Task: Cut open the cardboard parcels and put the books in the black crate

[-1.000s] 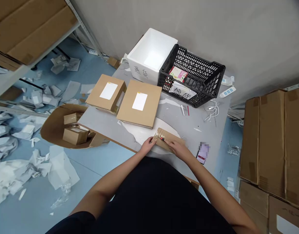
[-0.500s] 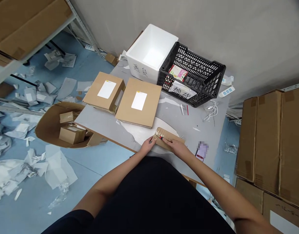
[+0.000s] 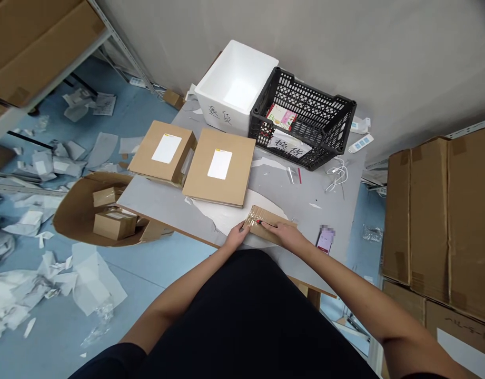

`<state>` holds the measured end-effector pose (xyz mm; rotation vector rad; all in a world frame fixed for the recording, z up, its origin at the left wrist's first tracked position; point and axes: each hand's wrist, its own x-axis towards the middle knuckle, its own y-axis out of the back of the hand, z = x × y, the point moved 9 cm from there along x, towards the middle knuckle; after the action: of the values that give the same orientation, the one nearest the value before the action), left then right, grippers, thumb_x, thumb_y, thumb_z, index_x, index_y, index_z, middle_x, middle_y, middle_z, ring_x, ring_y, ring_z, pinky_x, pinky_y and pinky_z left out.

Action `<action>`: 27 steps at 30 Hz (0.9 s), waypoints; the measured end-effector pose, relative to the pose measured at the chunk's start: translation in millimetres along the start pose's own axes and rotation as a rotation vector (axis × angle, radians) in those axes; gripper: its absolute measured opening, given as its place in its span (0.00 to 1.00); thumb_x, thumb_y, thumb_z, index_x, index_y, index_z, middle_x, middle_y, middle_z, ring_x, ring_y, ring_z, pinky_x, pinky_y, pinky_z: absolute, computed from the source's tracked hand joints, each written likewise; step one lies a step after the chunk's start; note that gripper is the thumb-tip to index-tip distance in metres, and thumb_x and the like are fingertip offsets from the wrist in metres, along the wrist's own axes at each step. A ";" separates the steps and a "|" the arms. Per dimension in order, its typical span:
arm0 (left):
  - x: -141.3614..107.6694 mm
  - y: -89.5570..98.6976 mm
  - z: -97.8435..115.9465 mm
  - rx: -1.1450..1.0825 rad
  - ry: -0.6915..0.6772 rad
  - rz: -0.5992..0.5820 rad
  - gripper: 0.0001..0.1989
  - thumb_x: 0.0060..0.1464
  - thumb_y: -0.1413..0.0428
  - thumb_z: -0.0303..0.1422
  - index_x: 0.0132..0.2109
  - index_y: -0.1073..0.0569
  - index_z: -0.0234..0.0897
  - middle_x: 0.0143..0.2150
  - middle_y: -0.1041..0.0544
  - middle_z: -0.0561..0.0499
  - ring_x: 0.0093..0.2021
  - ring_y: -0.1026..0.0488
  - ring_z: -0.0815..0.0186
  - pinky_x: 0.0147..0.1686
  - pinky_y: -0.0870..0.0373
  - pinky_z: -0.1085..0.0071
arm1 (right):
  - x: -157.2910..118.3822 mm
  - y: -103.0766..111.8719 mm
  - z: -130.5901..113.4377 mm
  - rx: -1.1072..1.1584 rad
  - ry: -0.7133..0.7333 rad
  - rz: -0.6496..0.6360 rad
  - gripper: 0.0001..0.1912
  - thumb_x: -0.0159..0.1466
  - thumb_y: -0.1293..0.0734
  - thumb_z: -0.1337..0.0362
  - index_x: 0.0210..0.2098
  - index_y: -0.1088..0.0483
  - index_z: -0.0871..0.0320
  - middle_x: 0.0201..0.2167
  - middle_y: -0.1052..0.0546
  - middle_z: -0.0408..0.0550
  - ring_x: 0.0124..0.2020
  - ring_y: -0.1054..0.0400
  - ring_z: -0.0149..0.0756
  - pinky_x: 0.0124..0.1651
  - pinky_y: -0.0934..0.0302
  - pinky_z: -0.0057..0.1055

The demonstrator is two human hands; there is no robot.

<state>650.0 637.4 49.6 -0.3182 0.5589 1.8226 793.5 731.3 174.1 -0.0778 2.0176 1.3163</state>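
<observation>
A small, flat cardboard package (image 3: 271,217) with clear tape over its left end lies near the table's front edge. My left hand (image 3: 236,235) is closed on the package's near left corner. My right hand (image 3: 284,232) rests over its near side, fingers closed round a small red-and-black tool, apparently a box cutter (image 3: 259,221). Its tip points left at the taped end; the blade is too small to make out. Under the package lies a white sheet (image 3: 210,214). To the right of my right hand is a phone (image 3: 325,239).
Two labelled cardboard boxes (image 3: 220,167) stand on the left half of the table (image 3: 147,196). Behind them are a white foam box (image 3: 222,117) and a black plastic crate (image 3: 325,145). Left, a large open carton (image 3: 74,210) holds boxes. Stacked cartons (image 3: 427,210) rise at right.
The whole view has shifted slightly, so the table items sit a little further left. Both hands keep nearly the same place on the package, with the box cutter still at its taped end.
</observation>
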 end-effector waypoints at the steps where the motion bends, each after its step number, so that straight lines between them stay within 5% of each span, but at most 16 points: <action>1: -0.1 -0.1 0.0 0.000 0.000 0.001 0.26 0.58 0.49 0.48 0.57 0.27 0.37 0.55 0.23 0.46 0.55 0.28 0.54 0.58 0.35 0.60 | -0.8 0.2 0.2 0.002 0.005 0.005 0.38 0.66 0.43 0.73 0.70 0.57 0.37 0.40 0.28 0.48 0.36 0.33 0.36 0.36 0.45 0.27; 13: -2.6 0.8 2.3 0.010 0.012 0.009 0.27 0.58 0.49 0.48 0.57 0.27 0.36 0.55 0.23 0.46 0.56 0.27 0.55 0.57 0.35 0.61 | -14.9 -11.0 18.2 -0.027 0.017 0.046 0.40 0.65 0.41 0.72 0.69 0.57 0.36 0.41 0.28 0.47 0.36 0.32 0.37 0.36 0.46 0.27; 27: -5.3 4.7 5.4 0.071 0.062 0.013 0.26 0.57 0.50 0.50 0.52 0.24 0.36 0.48 0.20 0.45 0.50 0.25 0.54 0.52 0.32 0.62 | -84.1 -47.7 67.6 -0.146 -0.096 -0.021 0.45 0.61 0.46 0.81 0.70 0.59 0.37 0.39 0.28 0.49 0.34 0.31 0.36 0.33 0.46 0.27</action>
<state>647.6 634.8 57.8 -0.3240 0.6684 1.8063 911.3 737.1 171.6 -0.1008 1.8350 1.4255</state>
